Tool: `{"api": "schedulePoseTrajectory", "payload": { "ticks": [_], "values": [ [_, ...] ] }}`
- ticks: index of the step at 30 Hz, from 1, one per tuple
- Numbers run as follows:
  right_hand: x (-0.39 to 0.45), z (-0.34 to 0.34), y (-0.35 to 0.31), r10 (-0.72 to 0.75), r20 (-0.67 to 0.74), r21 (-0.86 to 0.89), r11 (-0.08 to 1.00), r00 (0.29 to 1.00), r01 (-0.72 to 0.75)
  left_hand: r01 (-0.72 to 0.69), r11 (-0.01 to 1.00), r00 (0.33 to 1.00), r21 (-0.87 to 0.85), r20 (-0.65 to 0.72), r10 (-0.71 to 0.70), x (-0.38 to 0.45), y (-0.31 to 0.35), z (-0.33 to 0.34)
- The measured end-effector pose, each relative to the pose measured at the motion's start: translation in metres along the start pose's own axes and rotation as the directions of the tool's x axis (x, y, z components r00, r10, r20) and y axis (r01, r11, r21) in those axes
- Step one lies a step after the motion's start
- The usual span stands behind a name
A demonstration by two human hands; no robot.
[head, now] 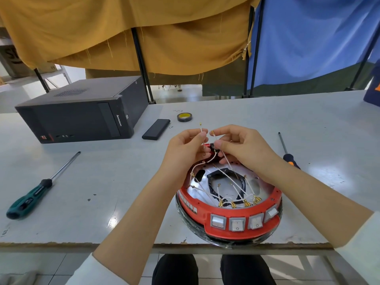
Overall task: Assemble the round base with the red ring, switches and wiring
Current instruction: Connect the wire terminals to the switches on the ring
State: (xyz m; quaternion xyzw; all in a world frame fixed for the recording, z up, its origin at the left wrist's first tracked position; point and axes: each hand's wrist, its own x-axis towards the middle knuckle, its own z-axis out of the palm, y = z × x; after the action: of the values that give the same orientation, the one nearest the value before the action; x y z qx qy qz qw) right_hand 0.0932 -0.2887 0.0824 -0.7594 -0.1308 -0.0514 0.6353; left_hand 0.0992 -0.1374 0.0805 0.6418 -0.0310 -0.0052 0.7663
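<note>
Left grip: your left hand (186, 146) pinches a thin white wire (202, 134) between thumb and fingertips, its brass terminal poking up above them.
Right grip: your right hand (239, 148) pinches a second white lead near its brass end, with the lower fingers down by the far rim of the base.
Base position: the round base (228, 204) sits at the near edge of the desk (102, 182), right in front of you, its lip just over the edge.
Red ring: the red ring (224, 229) is seated around the metal plate, switch panel facing you.
Handling, wires: likely light, springy and easily kinked; hold them just behind the terminal, as you do now, not mid-length.
Handling, terminals: small and probably easy to bend; push straight on, no twisting.
Handling, base: looks rigid and fairly heavy; steady it by the ring, and mind that overhang.
Count, switches: four rocker switches (237, 224) in a row.
Count, terminals: about four brass connectors behind the switches; the loose ones are too tangled to count.
Count, tools: two screwdrivers, green-handled screwdriver (28, 199) on the left, orange-and-black screwdriver (287, 153) on the right; one tape roll (184, 117).
</note>
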Motion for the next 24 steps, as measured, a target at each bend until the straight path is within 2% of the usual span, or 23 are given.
{"api": "schedulePoseTrajectory", "payload": {
  "ticks": [9, 15, 24],
  "values": [
    [0.0014, -0.0015, 0.0057, 0.061, 0.035, -0.008, 0.998, 0.997, -0.061, -0.131, 0.953, 0.99, 0.274, -0.011, 0.14, -0.0015, -0.0034, -0.0024],
    [0.0037, -0.0022, 0.0057, 0.094, -0.042, 0.037, 0.995, 0.995, -0.093, -0.134, 0.948, 0.991, 0.29, 0.013, 0.136, 0.0032, -0.0048, -0.0007],
    [0.0057, -0.0063, 0.0049, 0.103, 0.019, -0.046, 0.994, 0.995, -0.102, -0.007, 0.976, 0.993, 0.22, 0.119, -0.02, 0.0075, -0.0019, -0.0032]
  ]
}}
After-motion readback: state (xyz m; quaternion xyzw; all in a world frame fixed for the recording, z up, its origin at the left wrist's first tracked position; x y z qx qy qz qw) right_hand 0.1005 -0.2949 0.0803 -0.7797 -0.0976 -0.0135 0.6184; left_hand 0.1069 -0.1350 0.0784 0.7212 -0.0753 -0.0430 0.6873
